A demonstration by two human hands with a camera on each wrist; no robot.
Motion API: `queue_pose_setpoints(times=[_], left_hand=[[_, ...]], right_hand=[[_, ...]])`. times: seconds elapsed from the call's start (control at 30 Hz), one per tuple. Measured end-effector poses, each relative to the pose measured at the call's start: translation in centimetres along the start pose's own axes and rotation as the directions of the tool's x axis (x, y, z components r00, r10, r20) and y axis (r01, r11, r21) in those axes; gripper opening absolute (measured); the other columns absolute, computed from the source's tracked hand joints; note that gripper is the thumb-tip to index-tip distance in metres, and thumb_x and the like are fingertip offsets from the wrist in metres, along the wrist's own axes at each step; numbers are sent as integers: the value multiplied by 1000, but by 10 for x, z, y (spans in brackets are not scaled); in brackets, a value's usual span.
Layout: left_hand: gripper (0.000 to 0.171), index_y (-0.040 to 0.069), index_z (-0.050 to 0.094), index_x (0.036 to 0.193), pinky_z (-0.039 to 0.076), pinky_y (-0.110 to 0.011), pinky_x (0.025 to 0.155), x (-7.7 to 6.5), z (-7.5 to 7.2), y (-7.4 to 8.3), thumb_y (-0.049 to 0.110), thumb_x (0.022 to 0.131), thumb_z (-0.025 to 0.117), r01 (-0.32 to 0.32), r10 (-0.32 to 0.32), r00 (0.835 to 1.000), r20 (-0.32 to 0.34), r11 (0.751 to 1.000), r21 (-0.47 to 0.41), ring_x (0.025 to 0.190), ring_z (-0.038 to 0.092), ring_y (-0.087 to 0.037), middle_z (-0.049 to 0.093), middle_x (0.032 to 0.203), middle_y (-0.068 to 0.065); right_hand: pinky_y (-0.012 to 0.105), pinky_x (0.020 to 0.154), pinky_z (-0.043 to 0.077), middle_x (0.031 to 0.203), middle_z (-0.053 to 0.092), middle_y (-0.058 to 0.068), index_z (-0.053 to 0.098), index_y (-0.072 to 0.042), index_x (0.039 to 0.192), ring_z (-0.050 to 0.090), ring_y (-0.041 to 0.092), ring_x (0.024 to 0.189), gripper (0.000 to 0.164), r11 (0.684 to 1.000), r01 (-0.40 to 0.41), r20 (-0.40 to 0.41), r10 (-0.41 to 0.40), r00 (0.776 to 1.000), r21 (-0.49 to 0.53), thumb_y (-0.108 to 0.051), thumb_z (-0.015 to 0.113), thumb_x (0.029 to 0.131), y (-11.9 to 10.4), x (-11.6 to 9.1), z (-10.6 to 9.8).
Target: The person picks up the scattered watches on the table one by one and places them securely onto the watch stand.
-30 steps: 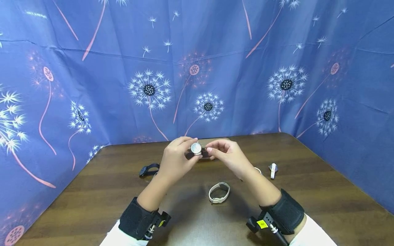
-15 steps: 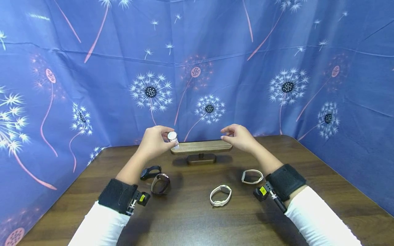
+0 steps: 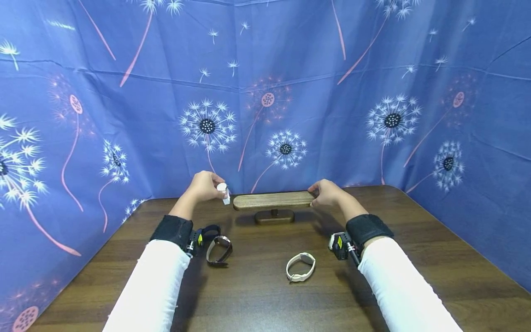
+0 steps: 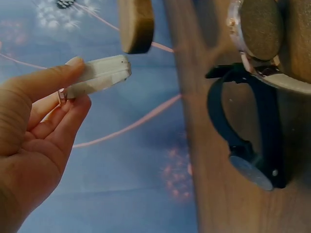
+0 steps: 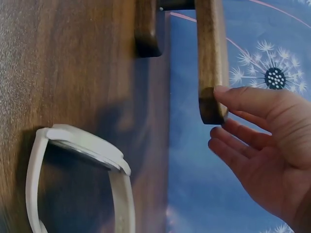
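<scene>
In the head view my left hand [image 3: 203, 186] pinches a white wristwatch [image 3: 223, 191] between thumb and fingers, off the table, just left of a wooden display stand. The left wrist view shows the watch's pale strap [image 4: 99, 75] jutting past the fingertips. The stand has a rounded wooden bar [image 3: 271, 200] on a short dark post and an oval base [image 3: 274, 216]. My right hand [image 3: 327, 192] is at the bar's right end. In the right wrist view its thumb lies on that end [image 5: 212, 104], with the fingers on the other side.
On the table [image 3: 257, 295] at left lie a black watch [image 3: 211, 230] and a brown-strapped watch [image 3: 219, 251]. A white watch [image 3: 300, 267] lies in the middle. Another white watch [image 5: 87, 148] is partly behind my right wrist. A blue dandelion-print cloth [image 3: 265, 55] hangs behind.
My left hand has carried the white watch leftward, away from my right hand. The right hand has moved right from beside the watch and taken hold of the bar's end.
</scene>
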State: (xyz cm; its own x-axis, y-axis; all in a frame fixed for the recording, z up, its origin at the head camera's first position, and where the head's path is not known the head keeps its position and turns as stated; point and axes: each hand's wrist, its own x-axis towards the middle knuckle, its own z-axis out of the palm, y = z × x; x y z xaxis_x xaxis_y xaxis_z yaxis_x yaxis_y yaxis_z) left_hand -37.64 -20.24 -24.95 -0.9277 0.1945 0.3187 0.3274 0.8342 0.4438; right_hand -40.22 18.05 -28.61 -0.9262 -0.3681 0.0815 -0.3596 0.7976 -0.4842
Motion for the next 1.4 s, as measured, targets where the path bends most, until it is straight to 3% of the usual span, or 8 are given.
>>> queue_pose_setpoints(times=[0.07, 0.17, 0.5, 0.63, 0.8, 1.17, 1.33, 1.4], left_hand=[[42, -2, 73, 105, 54, -38, 80, 4, 6, -3, 16, 69, 87, 7, -7, 1000, 20, 1000, 8, 83, 66, -24, 73, 90, -12], [42, -1, 74, 105, 54, -37, 79, 6, 14, -5, 16, 69, 87, 16, -16, 998, 53, 1000, -3, 83, 66, -23, 74, 89, -12], [39, 1, 75, 104, 55, -37, 80, 4, 34, -6, 15, 70, 88, 21, -17, 994, 109, 999, -41, 84, 67, -23, 74, 88, -10], [39, 4, 77, 101, 55, -36, 80, 5, 41, -8, 16, 67, 90, 4, -2, 993, 122, 1000, -16, 82, 67, -20, 74, 85, -7], [40, 6, 77, 101, 54, -36, 81, 8, 45, -7, 19, 66, 91, -6, 4, 991, 132, 1000, 17, 83, 66, -19, 74, 84, -4], [41, 6, 77, 99, 56, -32, 75, 14, 51, -6, 20, 64, 92, -20, 19, 991, 135, 1000, 2, 78, 66, -15, 74, 83, -2], [42, 7, 77, 99, 55, -32, 76, 16, 53, -5, 22, 63, 93, -5, 7, 994, 112, 1000, -16, 78, 65, -14, 73, 82, 0], [42, 7, 77, 98, 55, -33, 76, 16, 54, -5, 22, 62, 94, -3, 5, 995, 104, 1000, -21, 78, 65, -14, 73, 81, 0]], right_hand=[[44, 92, 50, 116, 64, 24, 59, 9, 125, 58, 38, 111, 51, 1000, 4, -18, -4, 1000, -9, -5, 76, 79, 1, 2, 3], [47, 96, 48, 119, 62, 24, 59, 10, 124, 57, 39, 112, 49, 1000, -2, -40, 2, 999, -4, -4, 76, 80, 3, 3, 5], [45, 93, 50, 114, 65, 24, 60, 11, 122, 61, 37, 106, 47, 999, 37, -69, -38, 997, -17, -3, 76, 81, 3, 4, 10], [44, 92, 51, 112, 66, 24, 61, 12, 121, 62, 36, 104, 46, 999, 46, -69, -46, 997, 4, -2, 77, 80, 3, 4, 12], [44, 92, 51, 112, 67, 24, 61, 13, 121, 63, 37, 104, 45, 998, 63, -68, -65, 996, -28, -2, 76, 81, 2, 5, 12], [44, 92, 52, 106, 69, 21, 61, 13, 120, 64, 34, 102, 45, 991, 78, -36, -82, 996, -111, -2, 75, 81, 0, 8, 9], [42, 86, 53, 97, 70, 16, 65, 10, 116, 65, 31, 95, 37, 989, 85, -26, -88, 996, -120, -2, 75, 82, -3, 7, 6], [38, 76, 50, 84, 66, 12, 68, 7, 101, 61, 26, 81, 22, 986, 99, -17, -102, 995, -131, -2, 75, 82, -4, 6, 5]])
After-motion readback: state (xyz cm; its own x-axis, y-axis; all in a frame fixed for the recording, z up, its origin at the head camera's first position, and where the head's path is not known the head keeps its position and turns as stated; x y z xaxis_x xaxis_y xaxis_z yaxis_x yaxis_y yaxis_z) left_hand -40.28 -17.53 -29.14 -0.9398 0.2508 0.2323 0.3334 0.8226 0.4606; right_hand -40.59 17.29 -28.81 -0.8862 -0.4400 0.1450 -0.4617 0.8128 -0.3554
